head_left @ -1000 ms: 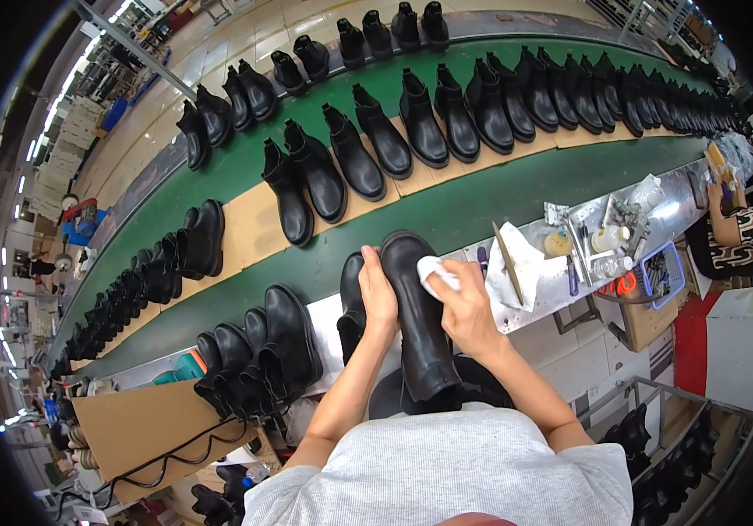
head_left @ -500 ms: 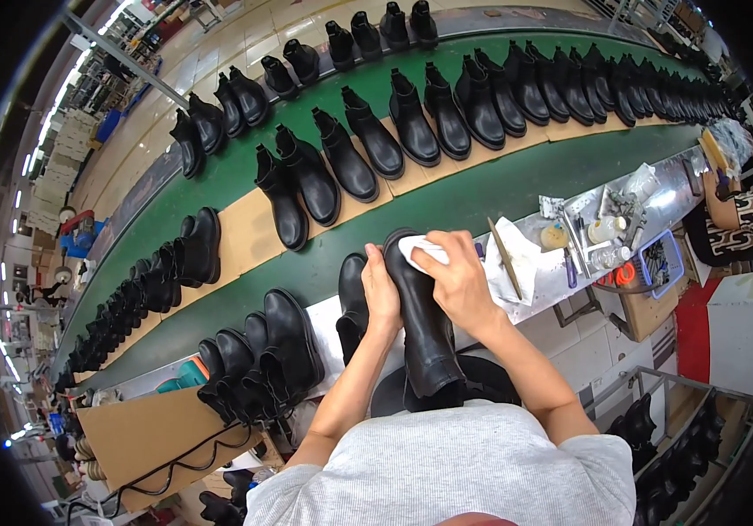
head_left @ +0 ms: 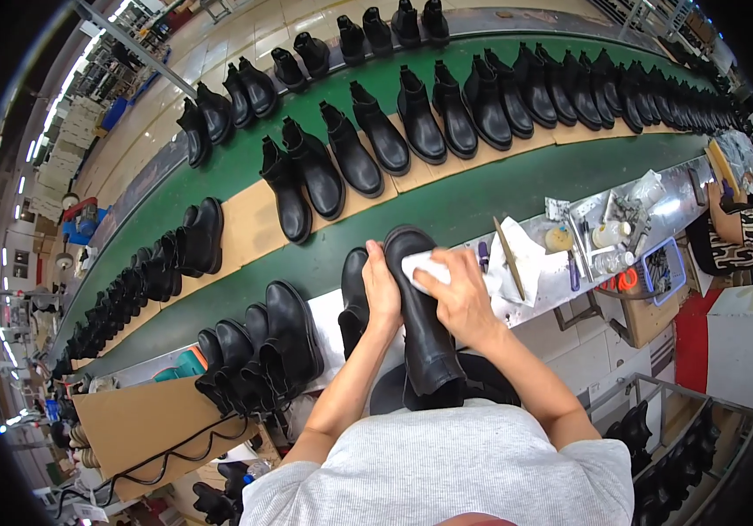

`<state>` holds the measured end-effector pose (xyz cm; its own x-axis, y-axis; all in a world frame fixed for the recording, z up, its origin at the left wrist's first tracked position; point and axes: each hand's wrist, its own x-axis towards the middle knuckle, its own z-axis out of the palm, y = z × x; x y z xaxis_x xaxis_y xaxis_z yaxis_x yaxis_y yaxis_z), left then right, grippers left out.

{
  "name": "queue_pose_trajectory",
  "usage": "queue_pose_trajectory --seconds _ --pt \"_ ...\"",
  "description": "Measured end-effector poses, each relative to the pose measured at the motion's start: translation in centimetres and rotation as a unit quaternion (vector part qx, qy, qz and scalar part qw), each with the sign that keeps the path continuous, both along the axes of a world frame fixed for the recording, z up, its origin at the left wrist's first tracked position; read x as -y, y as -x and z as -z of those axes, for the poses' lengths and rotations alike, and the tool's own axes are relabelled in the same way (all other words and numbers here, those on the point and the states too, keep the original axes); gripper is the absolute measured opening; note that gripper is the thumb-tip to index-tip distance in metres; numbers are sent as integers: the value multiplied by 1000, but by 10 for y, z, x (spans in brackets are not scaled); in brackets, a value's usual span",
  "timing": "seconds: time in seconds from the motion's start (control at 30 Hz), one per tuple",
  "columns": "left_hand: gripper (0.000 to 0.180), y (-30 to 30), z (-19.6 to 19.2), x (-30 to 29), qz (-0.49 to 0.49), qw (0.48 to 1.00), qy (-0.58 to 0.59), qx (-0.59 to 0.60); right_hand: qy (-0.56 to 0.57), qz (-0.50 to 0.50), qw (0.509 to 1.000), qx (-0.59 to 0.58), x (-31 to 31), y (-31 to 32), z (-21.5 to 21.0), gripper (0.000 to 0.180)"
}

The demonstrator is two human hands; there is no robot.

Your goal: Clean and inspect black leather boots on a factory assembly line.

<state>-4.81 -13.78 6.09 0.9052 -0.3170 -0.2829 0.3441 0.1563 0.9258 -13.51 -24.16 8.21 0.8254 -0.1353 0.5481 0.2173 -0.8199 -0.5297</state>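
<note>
A black leather ankle boot (head_left: 429,337) points away from me, its toe far and its shaft close to my chest. Along the left side of its toe, my left hand (head_left: 383,291) grips it with the palm against the leather. My right hand (head_left: 466,302) bunches a white cloth (head_left: 424,268) and presses it on the right of the boot's upper. Just left of my left hand, another black boot (head_left: 354,294) stands on the metal bench edge.
Several boots (head_left: 289,329) stand close together at the left. Rows of boots (head_left: 381,140) line the green conveyor (head_left: 376,210). On the right lie a brush (head_left: 509,259), white paper (head_left: 530,254), bottles (head_left: 611,232) and a blue basket (head_left: 667,272). A co-worker's arm (head_left: 727,219) shows at far right.
My right hand has slid the cloth slightly toward me, down from the toe along the boot's upper. My left hand keeps its hold. The surroundings shift a little as my head moves.
</note>
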Motion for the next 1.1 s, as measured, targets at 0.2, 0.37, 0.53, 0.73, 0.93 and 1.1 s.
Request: queue_pose_trajectory --seconds 0.2,0.37,0.53,0.73,0.93,1.1 --pt "55 -1 1 5 -32 999 -8 -25 -14 18 1000 2 4 0 9 41" --pt "55 -2 -2 5 5 1000 -16 -23 22 25 999 6 8 -13 -5 40" --pt "55 0 3 6 -36 999 -13 -38 -48 33 998 6 2 -1 10 39" --pt "53 -1 4 8 0 999 0 -36 1 55 998 11 11 -27 -12 37" --pt "65 -5 -4 2 -20 998 -52 -29 14 -25 1000 8 -4 0 3 33" --pt "98 -9 24 -8 114 987 84 -75 144 -7 989 -28 6 -28 -25 24"
